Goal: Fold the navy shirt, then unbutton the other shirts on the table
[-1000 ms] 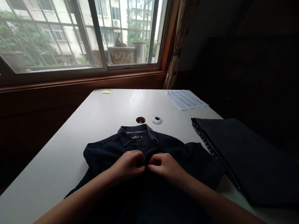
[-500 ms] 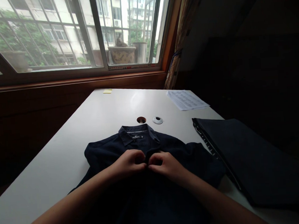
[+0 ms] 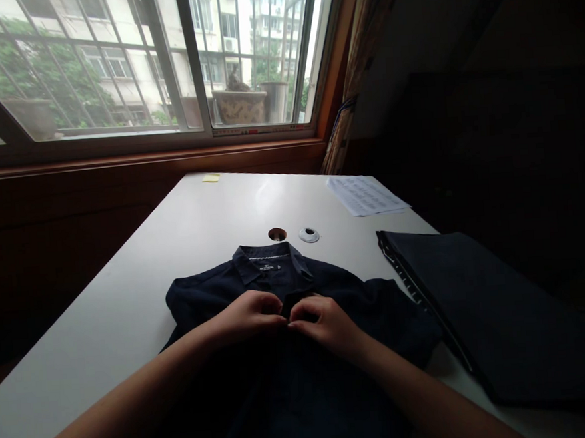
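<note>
A dark navy collared shirt (image 3: 284,393) lies face up, its collar pointing toward the window and a label showing inside the neck. My left hand (image 3: 253,312) pinches the front edge of the shirt just below the collar. Right beside it, my right hand (image 3: 319,317) grips the facing edge of the same front opening, thumb and fingers pressed together. The fingertips of both hands almost meet. Any button between them is hidden by the fingers and the dark cloth.
The shirt rests on a white table (image 3: 127,290). To the right lies a folded dark cloth item (image 3: 488,299) with a white-marked edge. Farther back are printed sheets (image 3: 365,195), a yellow sticky note (image 3: 210,179), a cable hole (image 3: 277,235) and its round cover (image 3: 309,234).
Both hands keep their pinch on the shirt front, with only slight finger shifts. The left hand has moved up a little, and the cloth between the hands stands slightly higher.
</note>
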Action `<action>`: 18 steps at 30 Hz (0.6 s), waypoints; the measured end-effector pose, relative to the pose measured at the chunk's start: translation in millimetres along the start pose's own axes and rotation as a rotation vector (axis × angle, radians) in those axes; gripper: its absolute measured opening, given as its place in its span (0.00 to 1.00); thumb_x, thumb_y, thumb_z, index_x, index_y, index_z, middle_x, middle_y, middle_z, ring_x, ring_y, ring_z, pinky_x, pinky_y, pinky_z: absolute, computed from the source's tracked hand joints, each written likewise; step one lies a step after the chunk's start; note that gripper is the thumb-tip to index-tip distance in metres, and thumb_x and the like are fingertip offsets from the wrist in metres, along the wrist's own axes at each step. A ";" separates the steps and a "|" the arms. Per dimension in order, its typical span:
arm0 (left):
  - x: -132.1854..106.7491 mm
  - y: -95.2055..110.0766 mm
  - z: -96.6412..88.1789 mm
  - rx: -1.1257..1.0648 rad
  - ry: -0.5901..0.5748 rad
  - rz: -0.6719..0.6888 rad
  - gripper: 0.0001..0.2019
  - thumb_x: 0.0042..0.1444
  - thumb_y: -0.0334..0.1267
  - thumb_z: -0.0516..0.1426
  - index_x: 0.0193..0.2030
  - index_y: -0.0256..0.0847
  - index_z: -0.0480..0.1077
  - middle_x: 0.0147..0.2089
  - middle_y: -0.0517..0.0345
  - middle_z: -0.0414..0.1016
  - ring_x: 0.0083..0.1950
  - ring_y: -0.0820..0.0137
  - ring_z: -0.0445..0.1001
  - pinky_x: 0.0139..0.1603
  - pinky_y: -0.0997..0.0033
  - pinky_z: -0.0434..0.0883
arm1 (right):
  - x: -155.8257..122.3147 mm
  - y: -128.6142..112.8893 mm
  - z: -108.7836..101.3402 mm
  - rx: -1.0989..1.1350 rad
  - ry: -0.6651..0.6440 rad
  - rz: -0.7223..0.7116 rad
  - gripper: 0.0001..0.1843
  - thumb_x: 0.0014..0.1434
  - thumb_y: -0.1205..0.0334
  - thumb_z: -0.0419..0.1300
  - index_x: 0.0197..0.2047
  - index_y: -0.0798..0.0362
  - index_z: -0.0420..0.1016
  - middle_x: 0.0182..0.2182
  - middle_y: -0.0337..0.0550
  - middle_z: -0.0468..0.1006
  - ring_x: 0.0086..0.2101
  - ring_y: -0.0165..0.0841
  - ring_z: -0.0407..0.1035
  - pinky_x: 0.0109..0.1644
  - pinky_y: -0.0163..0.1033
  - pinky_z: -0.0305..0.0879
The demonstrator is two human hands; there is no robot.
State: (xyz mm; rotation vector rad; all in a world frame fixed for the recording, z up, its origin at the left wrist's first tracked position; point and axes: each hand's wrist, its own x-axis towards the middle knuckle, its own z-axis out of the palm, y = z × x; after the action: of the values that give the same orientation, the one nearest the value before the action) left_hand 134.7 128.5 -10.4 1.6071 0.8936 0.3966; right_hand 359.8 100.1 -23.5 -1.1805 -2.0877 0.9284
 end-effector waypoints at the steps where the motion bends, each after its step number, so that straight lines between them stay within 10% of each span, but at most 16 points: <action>1: 0.4 -0.6 0.1 0.003 0.003 0.003 0.11 0.55 0.43 0.62 0.36 0.36 0.72 0.30 0.61 0.72 0.33 0.69 0.72 0.32 0.74 0.67 | 0.0 0.6 0.3 -0.006 0.001 -0.006 0.00 0.58 0.63 0.68 0.34 0.48 0.81 0.34 0.38 0.83 0.39 0.36 0.74 0.46 0.39 0.65; 18: 3.7 -7.4 3.7 0.175 0.085 0.085 0.07 0.54 0.38 0.61 0.31 0.36 0.74 0.27 0.61 0.72 0.30 0.71 0.71 0.29 0.75 0.64 | 0.9 3.2 3.2 -0.067 -0.002 -0.033 0.02 0.58 0.62 0.68 0.34 0.48 0.81 0.33 0.37 0.83 0.37 0.35 0.74 0.47 0.39 0.63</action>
State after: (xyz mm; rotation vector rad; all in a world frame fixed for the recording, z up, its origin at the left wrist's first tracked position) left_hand 137.2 128.7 -19.0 1.8045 0.9473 0.4596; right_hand 358.6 101.1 -27.7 -1.1757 -2.1479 0.8513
